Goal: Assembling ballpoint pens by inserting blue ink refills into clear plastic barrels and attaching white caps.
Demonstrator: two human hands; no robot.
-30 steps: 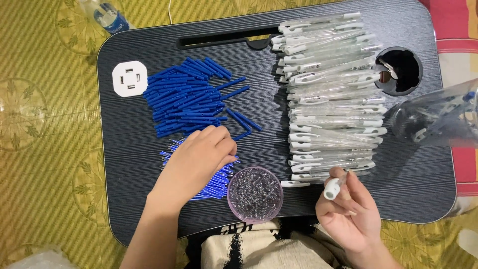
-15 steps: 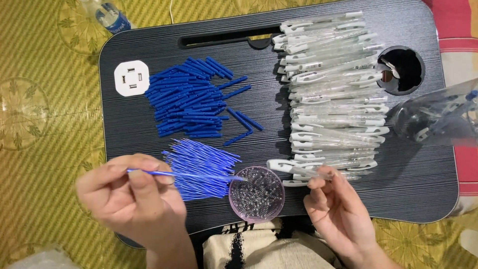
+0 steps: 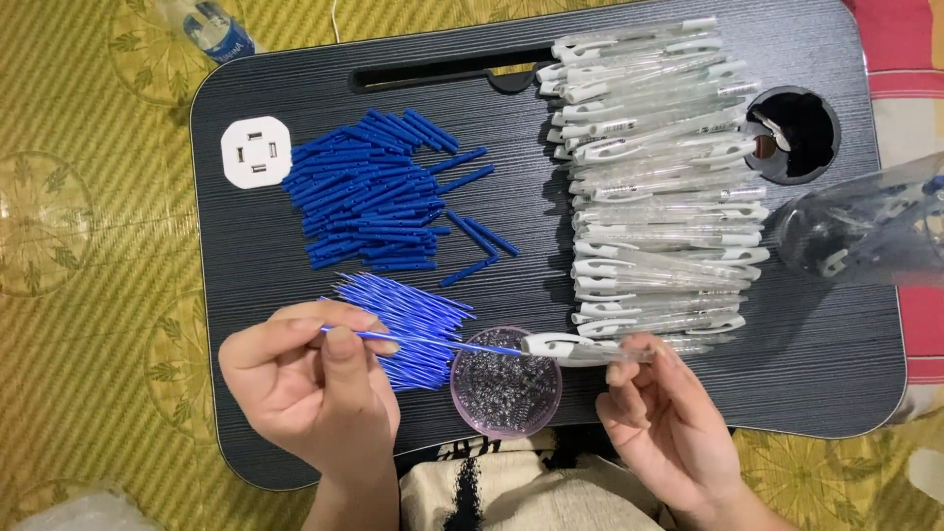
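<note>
Left hand: the left hand [image 3: 310, 393] hovers low over the black lap desk [image 3: 246, 265], fingers pinched closed on a thin blue refill [image 3: 433, 342].
Right hand: the right hand [image 3: 669, 423] has its fingertips closed around a clear pen barrel [image 3: 580, 348].
Refill: level, its tip at the barrel's mouth, above the round dish of small springs [image 3: 505, 393].

table [image 3: 275, 256] black, fine-grained | refill [image 3: 433, 341] blue | pen barrel [image 3: 580, 349] clear-white | mat [image 3: 88, 246] yellow-patterned
</note>
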